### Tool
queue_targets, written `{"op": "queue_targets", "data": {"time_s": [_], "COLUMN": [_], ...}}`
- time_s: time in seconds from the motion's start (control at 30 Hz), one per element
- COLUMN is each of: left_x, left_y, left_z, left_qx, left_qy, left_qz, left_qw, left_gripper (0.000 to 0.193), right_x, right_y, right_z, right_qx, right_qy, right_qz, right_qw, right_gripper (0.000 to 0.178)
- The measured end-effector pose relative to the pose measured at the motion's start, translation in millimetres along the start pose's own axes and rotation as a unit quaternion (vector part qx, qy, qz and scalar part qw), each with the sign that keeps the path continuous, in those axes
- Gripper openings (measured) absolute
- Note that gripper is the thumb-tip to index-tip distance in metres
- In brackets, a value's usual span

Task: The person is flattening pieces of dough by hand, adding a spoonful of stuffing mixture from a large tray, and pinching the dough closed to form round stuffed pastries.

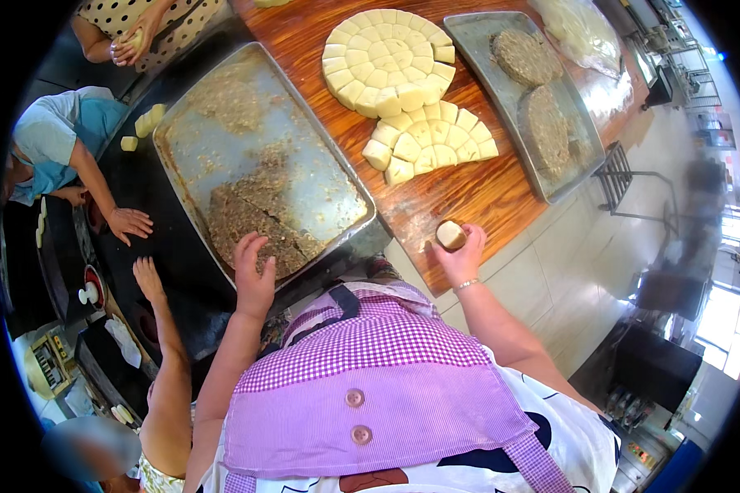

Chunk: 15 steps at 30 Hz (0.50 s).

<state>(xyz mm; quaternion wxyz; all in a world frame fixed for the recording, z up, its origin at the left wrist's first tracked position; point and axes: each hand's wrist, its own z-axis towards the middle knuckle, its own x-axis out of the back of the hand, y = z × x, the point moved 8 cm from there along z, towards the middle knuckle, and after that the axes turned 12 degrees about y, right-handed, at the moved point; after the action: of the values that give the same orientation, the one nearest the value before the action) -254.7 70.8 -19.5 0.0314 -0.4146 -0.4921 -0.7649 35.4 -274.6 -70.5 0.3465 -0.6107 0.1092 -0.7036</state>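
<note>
My right hand (462, 256) grips a small pale dough piece (450, 235) near the corner of the wooden tabletop (436, 267). My left hand (255, 275) is at the near side of a large metal tray (337, 172), its fingers apart and curved over a brown, crumbly filling mass (251, 222). Whether the fingertips touch the filling, I cannot tell. Beyond my right hand lies a partial fan of cut dough pieces (436, 138). A fuller round of cut dough (389, 59) adjoins it on the far side.
A second metal tray (510, 107) on the right holds two brown filling mounds (544, 131). Past it lies a clear plastic bag (579, 33). Co-workers' hands (130, 223) rest on the black surface at left, near a few dough pieces (148, 121). A metal rack (625, 181) stands on the floor.
</note>
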Motion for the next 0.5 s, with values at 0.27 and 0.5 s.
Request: {"op": "queue_targets", "data": {"time_s": [0.27, 0.5], "left_x": [-3.9, -3.4], "left_y": [12.3, 5.4], "left_z": [2.1, -7.2], "left_qx": [-0.004, 0.020], "left_qy": [-0.046, -0.052], "left_qz": [-0.038, -0.050], "left_qw": [0.998, 0.997], "left_gripper": [0.033, 0.031], "right_x": [-27.8, -23.5], "right_y": [10.7, 12.2], "right_z": [24.1, 19.3], "right_qx": [-0.065, -0.013], "right_qy": [-0.019, -0.025], "right_qz": [0.126, 0.161], "right_qw": [0.990, 0.987], "right_gripper": [0.039, 0.057]}}
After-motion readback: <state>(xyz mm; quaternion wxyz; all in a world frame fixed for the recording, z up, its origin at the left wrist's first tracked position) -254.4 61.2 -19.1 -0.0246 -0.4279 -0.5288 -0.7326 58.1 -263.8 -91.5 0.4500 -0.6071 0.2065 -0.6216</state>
